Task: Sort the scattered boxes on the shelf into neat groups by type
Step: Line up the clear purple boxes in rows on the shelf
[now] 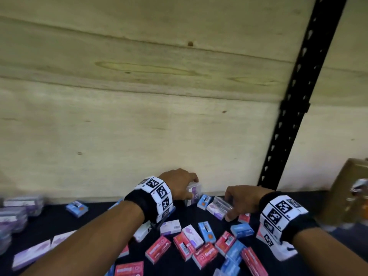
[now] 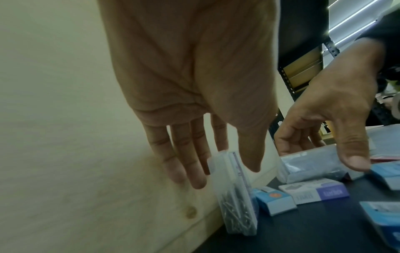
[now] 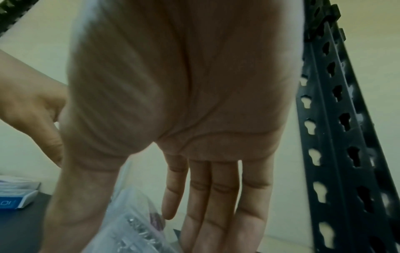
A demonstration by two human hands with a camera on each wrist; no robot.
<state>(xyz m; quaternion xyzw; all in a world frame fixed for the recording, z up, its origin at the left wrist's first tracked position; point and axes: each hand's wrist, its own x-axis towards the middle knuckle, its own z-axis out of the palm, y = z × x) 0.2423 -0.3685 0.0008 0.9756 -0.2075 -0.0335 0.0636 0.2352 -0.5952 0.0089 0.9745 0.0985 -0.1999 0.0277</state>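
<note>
The plywood back wall (image 1: 139,96) fills most of what I see, with the black slotted upright (image 1: 286,124) of the rack running down its right side and a brown carton (image 1: 346,188) at the far right edge. Below it lies the dark shelf (image 1: 95,220), strewn with small boxes: red staple boxes (image 1: 158,249), blue boxes (image 1: 207,232) and white-and-purple boxes (image 1: 170,227) mixed together in the middle. At the far left, clear cases (image 1: 18,214) already sit piled together, though that corner is blurred.

My left hand (image 1: 179,186) is at the back of the shelf. Its straight fingers (image 2: 190,164) and thumb rest on either side of a clear plastic case of metal fasteners (image 2: 236,205), which stands on edge just beside the wall; I cannot tell whether I am gripping it or only steadying it. My right hand (image 1: 241,202) is close beside it, thumb and fingers closed round a second clear case (image 1: 221,206), held tilted just above the scattered boxes.

I judge I am partway through gathering the clear cases, with the coloured boxes in the middle still unsorted. The next move, as I see it, calls for getting both cases over to the matching pile at the left, keeping each level enough that its loose contents do not shift, and clearing the boxes lying between.
</note>
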